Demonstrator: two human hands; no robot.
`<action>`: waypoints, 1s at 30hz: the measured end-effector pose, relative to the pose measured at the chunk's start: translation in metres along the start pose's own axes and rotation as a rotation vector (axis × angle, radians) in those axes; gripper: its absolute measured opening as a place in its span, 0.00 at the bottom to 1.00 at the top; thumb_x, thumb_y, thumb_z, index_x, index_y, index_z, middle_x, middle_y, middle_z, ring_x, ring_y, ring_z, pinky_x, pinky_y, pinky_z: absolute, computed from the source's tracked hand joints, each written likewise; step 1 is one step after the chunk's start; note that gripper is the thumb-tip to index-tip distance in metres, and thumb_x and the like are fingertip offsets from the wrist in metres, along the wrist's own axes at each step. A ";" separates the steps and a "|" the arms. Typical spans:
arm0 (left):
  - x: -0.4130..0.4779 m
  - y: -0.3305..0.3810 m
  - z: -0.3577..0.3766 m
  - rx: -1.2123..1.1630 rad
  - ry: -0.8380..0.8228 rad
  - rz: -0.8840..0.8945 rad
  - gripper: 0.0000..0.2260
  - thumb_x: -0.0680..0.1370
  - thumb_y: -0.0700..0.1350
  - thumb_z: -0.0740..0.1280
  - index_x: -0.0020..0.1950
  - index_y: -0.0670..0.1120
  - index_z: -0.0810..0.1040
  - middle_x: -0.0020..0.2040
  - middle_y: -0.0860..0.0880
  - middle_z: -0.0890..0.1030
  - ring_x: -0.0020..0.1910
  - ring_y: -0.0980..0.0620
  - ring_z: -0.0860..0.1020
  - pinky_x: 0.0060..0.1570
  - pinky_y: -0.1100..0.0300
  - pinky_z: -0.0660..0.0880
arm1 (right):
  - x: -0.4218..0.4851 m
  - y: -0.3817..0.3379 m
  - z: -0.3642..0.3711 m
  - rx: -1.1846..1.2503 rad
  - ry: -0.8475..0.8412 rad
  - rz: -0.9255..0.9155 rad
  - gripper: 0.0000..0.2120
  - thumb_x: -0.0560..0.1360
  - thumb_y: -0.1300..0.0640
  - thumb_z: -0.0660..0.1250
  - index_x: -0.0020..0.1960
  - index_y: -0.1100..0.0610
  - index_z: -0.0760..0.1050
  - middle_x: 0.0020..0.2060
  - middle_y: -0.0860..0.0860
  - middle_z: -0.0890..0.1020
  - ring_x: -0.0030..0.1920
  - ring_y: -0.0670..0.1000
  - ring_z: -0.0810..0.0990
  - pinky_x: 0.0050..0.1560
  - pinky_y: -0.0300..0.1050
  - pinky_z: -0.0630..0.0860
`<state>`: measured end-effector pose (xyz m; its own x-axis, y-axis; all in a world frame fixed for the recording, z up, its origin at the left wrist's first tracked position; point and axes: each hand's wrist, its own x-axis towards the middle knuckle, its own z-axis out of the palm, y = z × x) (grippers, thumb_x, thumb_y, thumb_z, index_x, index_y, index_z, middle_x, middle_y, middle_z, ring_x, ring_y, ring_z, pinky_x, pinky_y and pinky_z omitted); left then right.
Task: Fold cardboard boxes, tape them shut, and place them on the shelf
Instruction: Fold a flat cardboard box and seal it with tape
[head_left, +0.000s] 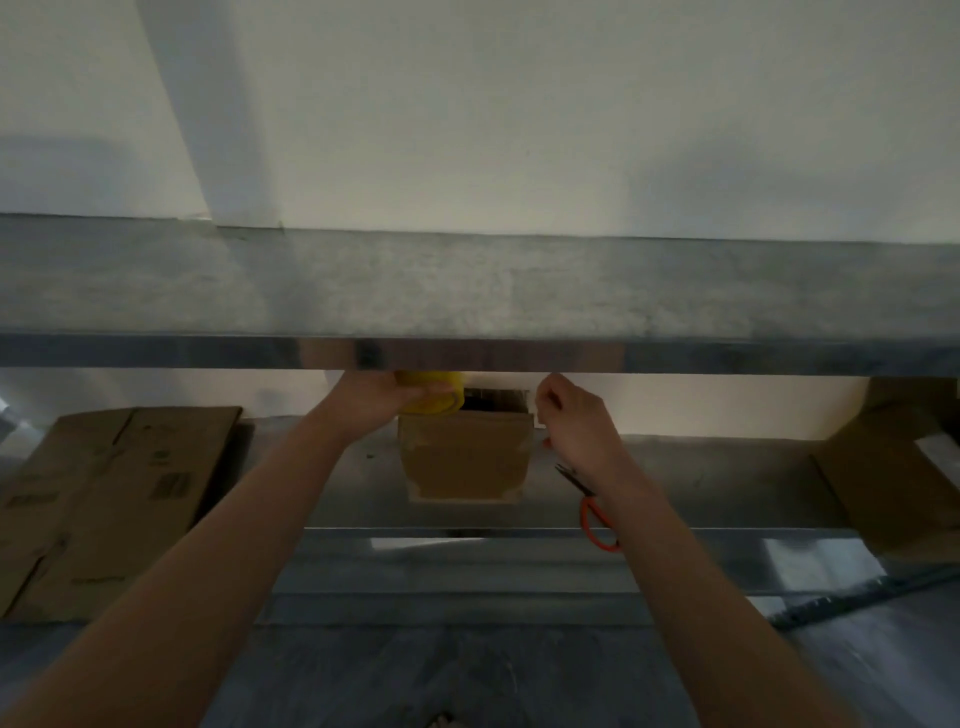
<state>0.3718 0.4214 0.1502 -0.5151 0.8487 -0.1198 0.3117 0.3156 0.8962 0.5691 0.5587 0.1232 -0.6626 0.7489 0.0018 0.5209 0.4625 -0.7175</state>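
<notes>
Midway along the worktop (727, 478), toward its back edge, a small cardboard box (465, 462) stands under the metal shelf (467, 291). The left grip (384, 397) clasps a yellow tape roll (439, 405) over the box's far left corner. The right grip (571, 421), fingers curled, hovers beside the far right corner; I cannot tell whether it pinches anything. Orange-handled scissors (597, 519) lie near the front edge.
</notes>
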 end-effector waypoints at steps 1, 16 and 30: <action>0.005 0.000 0.001 -0.051 -0.035 -0.020 0.09 0.74 0.42 0.72 0.52 0.50 0.79 0.36 0.63 0.82 0.36 0.69 0.79 0.41 0.75 0.75 | 0.004 0.001 0.002 -0.027 -0.012 0.003 0.08 0.83 0.58 0.55 0.46 0.56 0.70 0.39 0.54 0.76 0.40 0.53 0.77 0.44 0.51 0.79; 0.027 -0.029 -0.003 -0.077 -0.042 -0.101 0.08 0.74 0.40 0.73 0.43 0.53 0.78 0.32 0.65 0.80 0.31 0.71 0.78 0.32 0.78 0.71 | 0.017 0.019 0.044 0.020 0.100 -0.069 0.05 0.77 0.63 0.65 0.42 0.59 0.71 0.48 0.53 0.79 0.46 0.51 0.75 0.46 0.43 0.70; 0.025 -0.020 0.006 0.189 0.024 -0.023 0.23 0.70 0.53 0.75 0.63 0.52 0.77 0.59 0.56 0.77 0.56 0.60 0.73 0.57 0.68 0.66 | 0.011 0.032 0.042 -0.030 0.019 0.032 0.08 0.81 0.57 0.62 0.43 0.54 0.67 0.37 0.51 0.77 0.35 0.48 0.74 0.34 0.35 0.69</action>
<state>0.3580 0.4389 0.1269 -0.5423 0.8306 -0.1268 0.4431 0.4109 0.7968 0.5562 0.5614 0.0712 -0.6354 0.7722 -0.0072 0.5575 0.4523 -0.6961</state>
